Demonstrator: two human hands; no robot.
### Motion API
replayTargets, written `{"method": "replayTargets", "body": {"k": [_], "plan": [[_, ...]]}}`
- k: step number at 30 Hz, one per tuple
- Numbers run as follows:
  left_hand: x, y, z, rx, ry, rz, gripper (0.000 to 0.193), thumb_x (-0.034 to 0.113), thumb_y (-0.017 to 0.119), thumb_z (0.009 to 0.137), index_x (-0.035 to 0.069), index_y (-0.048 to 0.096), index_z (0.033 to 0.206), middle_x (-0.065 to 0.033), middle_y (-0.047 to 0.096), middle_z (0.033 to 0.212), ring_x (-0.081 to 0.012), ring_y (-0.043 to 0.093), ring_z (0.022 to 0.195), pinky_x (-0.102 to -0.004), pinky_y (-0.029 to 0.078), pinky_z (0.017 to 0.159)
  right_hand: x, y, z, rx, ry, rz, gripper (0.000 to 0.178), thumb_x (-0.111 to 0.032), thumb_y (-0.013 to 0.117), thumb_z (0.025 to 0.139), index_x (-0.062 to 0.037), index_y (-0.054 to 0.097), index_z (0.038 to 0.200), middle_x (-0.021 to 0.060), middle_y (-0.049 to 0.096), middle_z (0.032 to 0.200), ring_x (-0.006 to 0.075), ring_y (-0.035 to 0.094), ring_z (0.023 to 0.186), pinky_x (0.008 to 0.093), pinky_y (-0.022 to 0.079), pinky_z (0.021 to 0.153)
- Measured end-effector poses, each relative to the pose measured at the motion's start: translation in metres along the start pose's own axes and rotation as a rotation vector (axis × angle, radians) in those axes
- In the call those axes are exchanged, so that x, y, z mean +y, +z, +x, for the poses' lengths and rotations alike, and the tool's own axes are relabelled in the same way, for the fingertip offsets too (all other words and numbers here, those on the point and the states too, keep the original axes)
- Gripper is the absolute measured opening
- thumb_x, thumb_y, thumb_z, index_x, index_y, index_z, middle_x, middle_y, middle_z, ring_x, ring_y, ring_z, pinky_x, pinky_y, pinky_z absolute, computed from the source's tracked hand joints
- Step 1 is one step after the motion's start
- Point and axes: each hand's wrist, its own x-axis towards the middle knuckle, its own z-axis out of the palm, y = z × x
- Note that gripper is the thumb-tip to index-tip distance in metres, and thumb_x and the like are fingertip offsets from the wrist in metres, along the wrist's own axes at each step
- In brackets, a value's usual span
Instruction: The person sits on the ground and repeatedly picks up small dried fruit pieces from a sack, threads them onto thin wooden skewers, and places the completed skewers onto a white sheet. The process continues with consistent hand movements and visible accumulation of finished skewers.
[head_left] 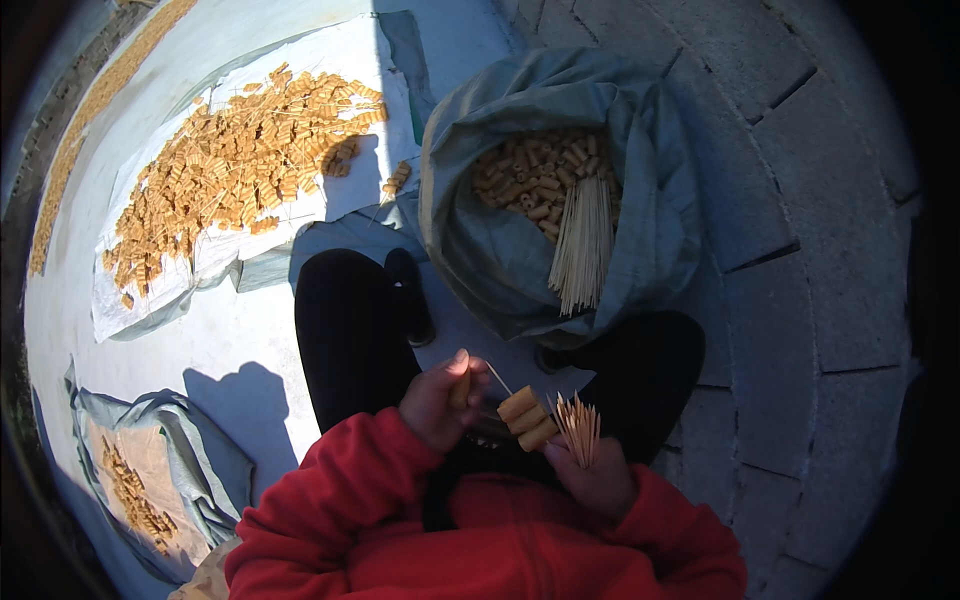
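Observation:
In my right hand (597, 484) is a bunch of thin wooden skewers (578, 425), pointed ends up. Beside that bunch, the same hand's fingers meet a few tan tube-shaped rolls (527, 418) set side by side on one skewer, whose bare end slants up toward my left hand. My left hand (436, 402) is closed around a single tan roll (460, 391), held between thumb and fingers and apart from the threaded ones. Both hands are above my lap, a short way from each other.
Ahead of my knees, an open green woven sack (450, 160) holds many loose rolls (530, 180) and a bundle of pale sticks (583, 245). At far left, skewered rolls (240, 150) are heaped on a white sheet (345, 50). A smaller cloth (90, 410) bears more rolls.

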Motion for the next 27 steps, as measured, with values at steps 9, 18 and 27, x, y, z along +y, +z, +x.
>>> {"method": "replayTargets", "body": {"k": [9, 18, 27], "plan": [[0.011, 0.019, -0.009, 0.03, 0.341, 0.391, 0.048, 0.04, 0.031, 0.098, 0.0, 0.057, 0.096, -0.0091, 0.062, 0.073, -0.0065, 0.034, 0.039, -0.0206, 0.028, 0.038, 0.007, -0.007, -0.008, -0.192, -0.054, 0.014, 0.017, -0.01, 0.058, 0.087, -0.0034, 0.064, 0.101, 0.0051, 0.066, 0.079, 0.0073, 0.058, 0.069, 0.0224, 0.046, 0.063], [0.014, 0.027, -0.015, -0.108, 0.255, 0.533, 0.049, 0.042, 0.029, 0.097, -0.001, 0.052, 0.107, -0.0122, 0.063, 0.081, -0.0085, 0.038, 0.041, -0.0204, 0.034, 0.041, 0.018, -0.004, -0.009, -0.177, -0.102, 0.042, 0.013, -0.01, 0.058, 0.086, -0.0033, 0.063, 0.097, 0.0047, 0.064, 0.074, 0.0074, 0.058, 0.067, 0.0233, 0.046, 0.061], [0.013, 0.018, -0.011, 0.014, 0.092, 0.371, 0.033, 0.033, 0.062, 0.084, 0.001, 0.057, 0.091, -0.007, 0.059, 0.076, -0.0139, 0.055, 0.062, -0.0264, 0.049, 0.054, 0.014, 0.001, -0.009, 0.019, -0.123, -0.002, 0.008, -0.008, 0.058, 0.086, -0.001, 0.06, 0.091, 0.0073, 0.061, 0.07, 0.0093, 0.055, 0.06, 0.0257, 0.044, 0.054]]}}
